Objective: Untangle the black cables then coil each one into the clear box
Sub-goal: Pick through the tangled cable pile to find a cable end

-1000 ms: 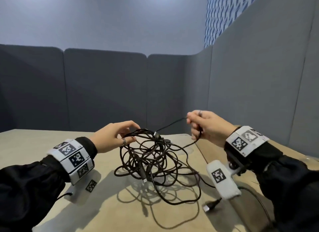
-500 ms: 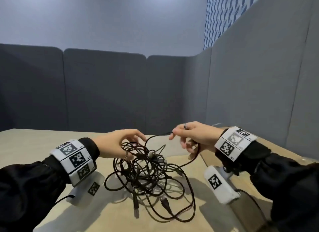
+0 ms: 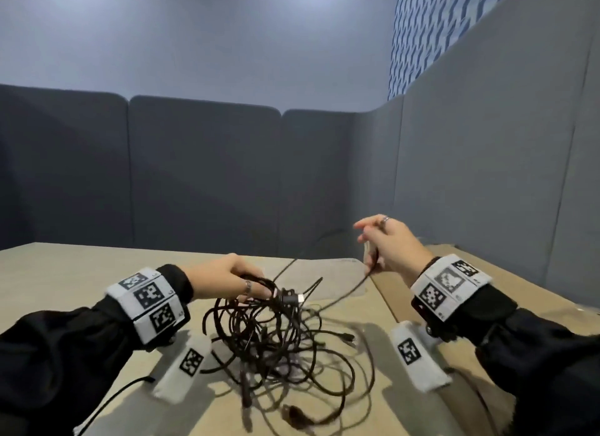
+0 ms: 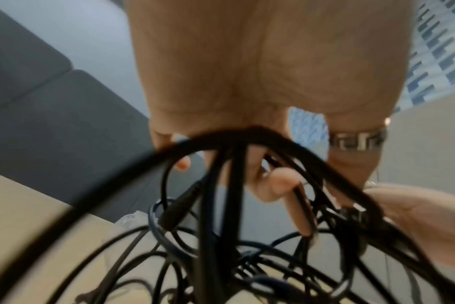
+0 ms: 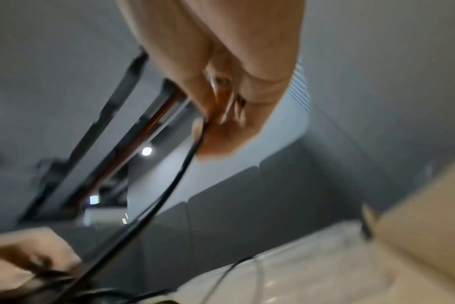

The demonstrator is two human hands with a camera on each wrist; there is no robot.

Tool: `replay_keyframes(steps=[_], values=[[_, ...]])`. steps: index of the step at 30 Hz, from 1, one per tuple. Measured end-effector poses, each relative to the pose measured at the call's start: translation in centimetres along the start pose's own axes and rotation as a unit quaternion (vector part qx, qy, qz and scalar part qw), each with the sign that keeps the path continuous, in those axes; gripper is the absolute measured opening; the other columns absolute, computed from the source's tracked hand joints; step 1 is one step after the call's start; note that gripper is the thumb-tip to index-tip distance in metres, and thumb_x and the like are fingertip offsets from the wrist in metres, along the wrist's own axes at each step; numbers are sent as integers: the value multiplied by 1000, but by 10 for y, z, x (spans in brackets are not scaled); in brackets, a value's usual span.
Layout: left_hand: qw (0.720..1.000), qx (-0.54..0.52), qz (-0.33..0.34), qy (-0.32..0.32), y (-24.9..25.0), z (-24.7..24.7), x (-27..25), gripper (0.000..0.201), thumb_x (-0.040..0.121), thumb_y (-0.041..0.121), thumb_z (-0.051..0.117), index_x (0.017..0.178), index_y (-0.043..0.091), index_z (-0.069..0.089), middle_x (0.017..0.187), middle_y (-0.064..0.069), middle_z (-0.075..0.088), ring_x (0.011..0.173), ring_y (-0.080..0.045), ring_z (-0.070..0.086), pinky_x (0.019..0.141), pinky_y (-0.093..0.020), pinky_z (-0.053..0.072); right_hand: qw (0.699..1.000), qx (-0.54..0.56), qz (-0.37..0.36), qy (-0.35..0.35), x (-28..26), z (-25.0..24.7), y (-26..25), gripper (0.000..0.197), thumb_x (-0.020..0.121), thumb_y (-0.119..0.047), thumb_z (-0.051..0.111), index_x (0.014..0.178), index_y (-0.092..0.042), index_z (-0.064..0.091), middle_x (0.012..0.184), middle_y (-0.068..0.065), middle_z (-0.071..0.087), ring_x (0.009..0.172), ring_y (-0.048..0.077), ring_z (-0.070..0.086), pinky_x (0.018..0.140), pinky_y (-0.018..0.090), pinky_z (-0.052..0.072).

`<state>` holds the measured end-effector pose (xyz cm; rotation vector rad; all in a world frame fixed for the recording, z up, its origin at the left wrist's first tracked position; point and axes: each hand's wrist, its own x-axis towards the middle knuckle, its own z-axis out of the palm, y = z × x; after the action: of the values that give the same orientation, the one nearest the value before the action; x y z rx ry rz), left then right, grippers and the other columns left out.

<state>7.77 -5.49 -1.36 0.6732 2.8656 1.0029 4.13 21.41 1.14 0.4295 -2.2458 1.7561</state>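
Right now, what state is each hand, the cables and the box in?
left hand: grips a bunch of loops at the top of the tangle, lifting them.
right hand: pinches one strand, pulled up and to the right.
black cables: tangled in a heap on the table.
clear box: behind the heap, no coil inside.
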Motion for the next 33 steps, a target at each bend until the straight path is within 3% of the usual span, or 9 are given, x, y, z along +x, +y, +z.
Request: replay_keyframes(steps=[2, 5, 9, 13, 16, 20, 25, 29, 33], values=[[1000, 24, -11, 11, 2, 6, 3, 20, 78, 49, 68, 75, 30, 70, 64, 12, 56, 62, -1, 49, 65, -19, 38, 953, -295, -22, -60, 1, 1, 1, 33, 94, -16, 45, 127, -21, 47, 116, 3, 53, 86, 23, 61, 71, 34, 52], [1000, 8, 4, 23, 2, 12, 10, 46, 63, 71, 64, 82, 31, 73, 84, 0, 71, 78, -7, 62, 79, -34, 49, 831, -517, -170, -112, -10, 28, -8, 56, 94, -29, 44, 146, -32, 25, 150, -6, 32, 136, 19, 31, 110, 42, 27], [999, -8, 32, 37, 4, 12, 14, 48, 59, 72, 67, 78, 28, 73, 73, -5, 61, 68, -23, 53, 70, -36, 45, 796, -518, -166, -266, -18, 65, -13, 40, 100, -27, 41, 139, -21, 43, 135, 1, 53, 127, 21, 46, 87, 22, 33], [995, -67, 61, 52, 6, 9, 13, 58, 45, 76, 71, 77, 28, 70, 69, 9, 63, 64, -4, 55, 64, -18, 41, 882, -336, -132, -303, -5, 58, -15, 20, 93, -26, 56, 107, -18, 68, 70, -1, 59, 71, 22, 66, 59, 26, 52], [997, -43, 43, 49, 7, 8, 9, 58, 38, 71, 78, 73, 28, 61, 61, 7, 62, 54, -5, 50, 56, -19, 41, 937, -169, -52, -301, 7, 39, -18, 17, 92, -23, 58, 99, -11, 68, 61, 4, 56, 48, 18, 59, 41, 24, 49], [997, -34, 53, 32, 6, 3, -1, 28, 67, 46, 78, 70, 21, 65, 62, 9, 60, 56, -4, 49, 58, -15, 38, 994, -21, -24, -101, 21, -5, -28, 21, 98, -17, 47, 86, -6, 59, 56, 7, 48, 31, 11, 47, 33, 17, 39], [995, -57, 56, 53, 4, -5, 3, 26, 69, 37, 78, 89, 24, 69, 75, 9, 68, 69, -2, 59, 72, -22, 49, 996, 34, 15, 80, 30, -40, -19, 27, 99, -18, 43, 76, -11, 55, 62, 4, 45, 29, 7, 41, 33, 15, 38], [997, -17, 56, 53, 4, 1, 12, 41, 53, 54, 76, 88, 35, 68, 87, -10, 69, 72, -13, 57, 77, -40, 51, 979, -157, -10, 127, 30, -34, -9, 20, 97, -24, 43, 94, -15, 61, 97, 11, 62, 71, 24, 59, 62, 30, 48], [997, -26, 55, 55, 5, 11, 17, 39, 53, 53, 76, 88, 41, 68, 87, -14, 68, 64, -14, 51, 68, -32, 46, 805, -584, -106, -5, 7, -2, -7, 73, 89, -45, 53, 148, -35, 11, 155, 0, 15, 142, 26, 10, 110, 52, 19]])
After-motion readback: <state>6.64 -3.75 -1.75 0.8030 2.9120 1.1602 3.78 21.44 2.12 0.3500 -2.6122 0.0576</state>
